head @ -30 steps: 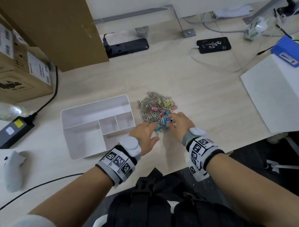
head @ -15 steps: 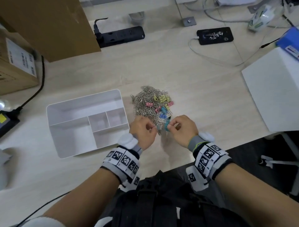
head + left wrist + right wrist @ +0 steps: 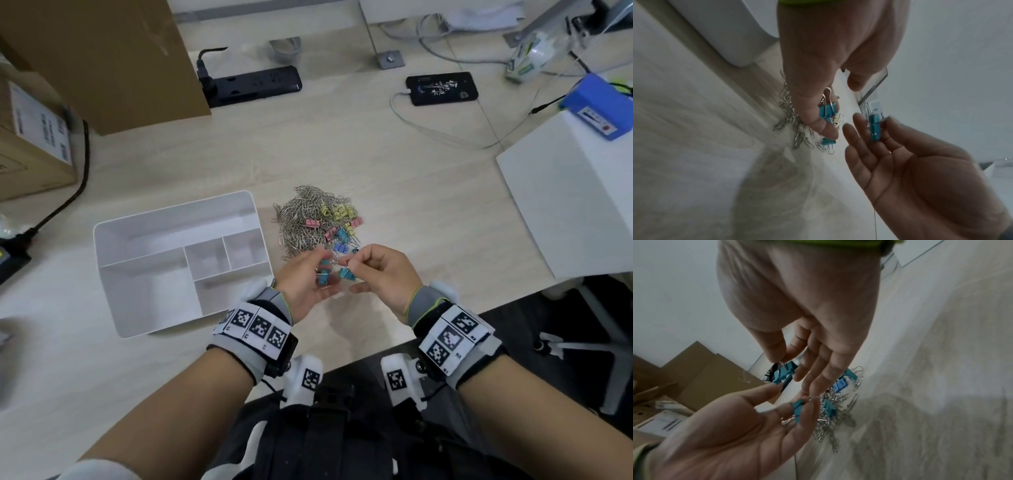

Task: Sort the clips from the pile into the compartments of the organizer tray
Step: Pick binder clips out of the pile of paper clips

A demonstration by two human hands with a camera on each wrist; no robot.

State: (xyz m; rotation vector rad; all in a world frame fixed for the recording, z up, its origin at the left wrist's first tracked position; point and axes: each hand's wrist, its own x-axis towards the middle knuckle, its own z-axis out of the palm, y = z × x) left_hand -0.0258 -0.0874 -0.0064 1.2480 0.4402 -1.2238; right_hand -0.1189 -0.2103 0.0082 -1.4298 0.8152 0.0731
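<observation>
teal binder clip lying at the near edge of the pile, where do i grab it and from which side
Probably pinch the wire handle loop from the near side: the teal binder clip lies with that loop sticking out toward you, while paper clips crowd its body.

Mid-frame, the right hand [image 3: 797,301] pinches a teal binder clip [image 3: 784,374] by its wire handle; a second teal clip [image 3: 798,410] lies on the fingers of the left hand [image 3: 731,426], lower left.
</observation>
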